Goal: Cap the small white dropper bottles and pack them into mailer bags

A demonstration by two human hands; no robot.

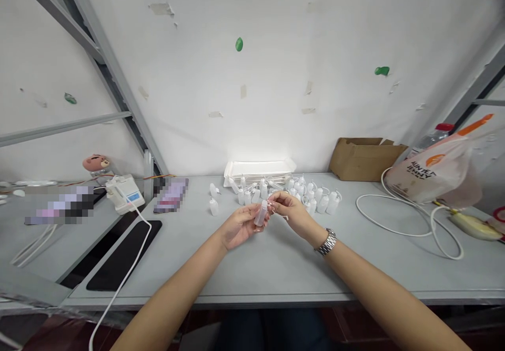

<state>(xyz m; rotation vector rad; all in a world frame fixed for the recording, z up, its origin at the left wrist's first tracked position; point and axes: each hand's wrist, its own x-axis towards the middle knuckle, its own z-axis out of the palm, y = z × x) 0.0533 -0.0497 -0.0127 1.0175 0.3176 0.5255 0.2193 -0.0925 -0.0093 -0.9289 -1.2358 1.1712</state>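
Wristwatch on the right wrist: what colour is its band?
Wristwatch band: silver metal links, best seen in the head view.

Left hand (pixel 240 227) curled, right hand (pixel 292 213) pinching, both close together.

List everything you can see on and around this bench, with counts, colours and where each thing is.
dropper bottles: many, translucent white, mid-bench
foam tray: one, white, against the back wall
cardboard box: one, brown, back right
carrier bag: one, white with orange print, right end
red-capped bottle: one, clear, behind the bag
cable: one, white, looped at right
white device: one, white with blue display, back left
black mat: one, black, left
plush toy: one, pink, far left
blurred patches: two, colours obscured, left
wall marks: three, green, on the wall
held bottle: one, translucent white, between the hands
left hand: one, around the bottle
right hand: one, at the bottle's top
wristwatch: one, silver, right wrist
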